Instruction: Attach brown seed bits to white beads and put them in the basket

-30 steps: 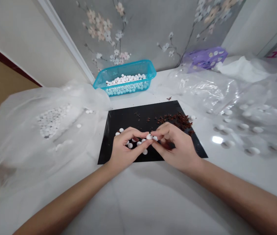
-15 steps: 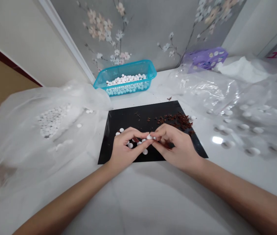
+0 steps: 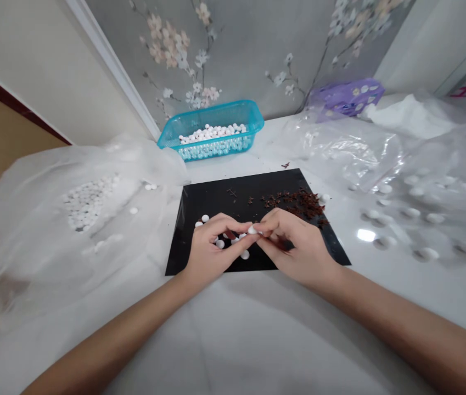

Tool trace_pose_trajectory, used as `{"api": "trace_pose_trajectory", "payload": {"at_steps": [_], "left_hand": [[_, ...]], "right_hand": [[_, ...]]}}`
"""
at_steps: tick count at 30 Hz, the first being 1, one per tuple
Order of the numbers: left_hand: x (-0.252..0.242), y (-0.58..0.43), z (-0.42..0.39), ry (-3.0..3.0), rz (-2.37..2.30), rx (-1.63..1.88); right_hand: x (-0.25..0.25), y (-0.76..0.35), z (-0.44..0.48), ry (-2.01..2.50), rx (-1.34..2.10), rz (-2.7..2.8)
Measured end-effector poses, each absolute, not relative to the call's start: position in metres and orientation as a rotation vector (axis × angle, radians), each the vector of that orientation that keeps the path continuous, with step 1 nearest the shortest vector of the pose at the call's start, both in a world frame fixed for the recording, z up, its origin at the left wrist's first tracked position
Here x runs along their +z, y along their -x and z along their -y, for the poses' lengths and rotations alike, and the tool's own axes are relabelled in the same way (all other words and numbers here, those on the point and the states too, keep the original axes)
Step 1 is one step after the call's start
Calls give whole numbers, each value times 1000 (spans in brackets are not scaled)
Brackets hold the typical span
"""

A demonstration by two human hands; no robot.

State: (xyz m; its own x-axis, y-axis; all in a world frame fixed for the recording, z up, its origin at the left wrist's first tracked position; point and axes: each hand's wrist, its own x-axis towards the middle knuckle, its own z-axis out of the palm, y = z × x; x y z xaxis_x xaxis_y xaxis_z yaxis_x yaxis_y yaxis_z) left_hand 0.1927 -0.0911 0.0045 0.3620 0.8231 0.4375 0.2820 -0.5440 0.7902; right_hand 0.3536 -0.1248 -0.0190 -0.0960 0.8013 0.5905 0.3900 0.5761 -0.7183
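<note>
My left hand (image 3: 212,246) and my right hand (image 3: 294,247) meet over a black mat (image 3: 212,198) and together pinch one small white round piece (image 3: 251,230) between their fingertips. Both hands have curled fingers. Several loose white pieces (image 3: 244,254) lie on the mat under and beside my left hand. A pile of dark red-brown scraps (image 3: 298,202) sits on the mat just beyond my right hand.
A teal basket (image 3: 212,130) filled with white pieces stands at the back by the wall. A clear plastic bag (image 3: 84,203) with white pieces lies at the left. More clear plastic with scattered white pieces (image 3: 417,219) covers the right. A purple bag (image 3: 346,94) lies at the back right.
</note>
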Motion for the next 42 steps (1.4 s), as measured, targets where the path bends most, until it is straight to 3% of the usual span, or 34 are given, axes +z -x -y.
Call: {"api": "trace_pose_trajectory", "payload": {"at_steps": [19,27,42], "left_hand": [[5,-191,90,-1963,-1025,1095],[5,-193,90,-1936,-994,1101],[0,-190,87,-1892,-1009,1039]], "right_hand": [[-15,-352,124,1153,653,1586],[-17,-354,123,1030,350,1710],[-19,-353,125,1043,215,1801]]}}
